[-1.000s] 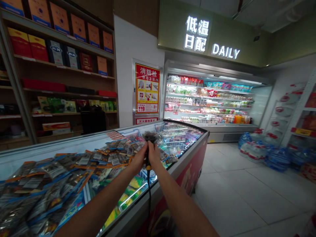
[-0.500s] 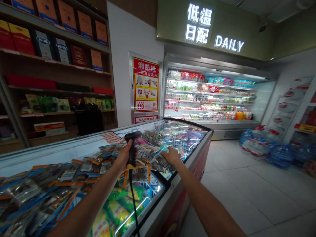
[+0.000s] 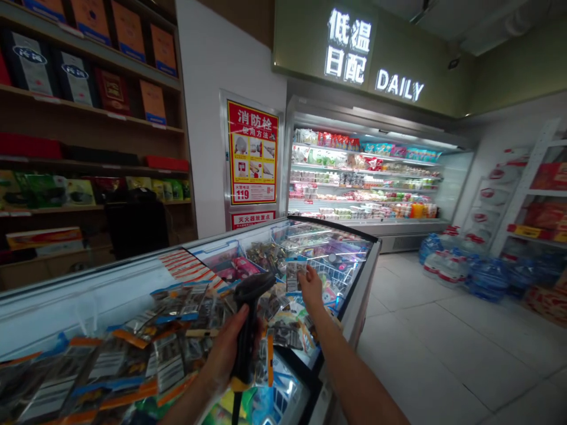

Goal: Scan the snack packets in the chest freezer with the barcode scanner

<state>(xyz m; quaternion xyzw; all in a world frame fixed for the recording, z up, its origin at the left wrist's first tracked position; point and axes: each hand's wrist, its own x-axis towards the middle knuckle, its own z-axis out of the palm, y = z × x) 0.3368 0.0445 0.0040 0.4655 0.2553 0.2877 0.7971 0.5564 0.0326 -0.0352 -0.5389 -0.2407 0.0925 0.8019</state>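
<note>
My left hand (image 3: 227,347) is wrapped round the grip of a black handheld barcode scanner (image 3: 248,313), its cable hanging down from the yellow base. The scanner head points to the right, towards my other hand. With my right hand (image 3: 312,288) I pinch a small snack packet (image 3: 294,275) with a blue top edge, its printed panel facing me. Beneath both hands, many similar packets (image 3: 168,360) with blue or orange edges lie heaped on the glass top of a chest freezer (image 3: 357,307).
Green bags sit inside the freezer below the glass. A striped red-and-white sheet (image 3: 188,267) lies at its back edge. Shelves of boxes (image 3: 153,103) stand left, a lit open fridge (image 3: 354,177) behind. Water bottles (image 3: 487,277) stand on the tiled floor at the right.
My right hand has lifted a packet from the heap and holds it up. The scanner has come lower and nearer, its head tilted to the right. The view has shifted slightly.
</note>
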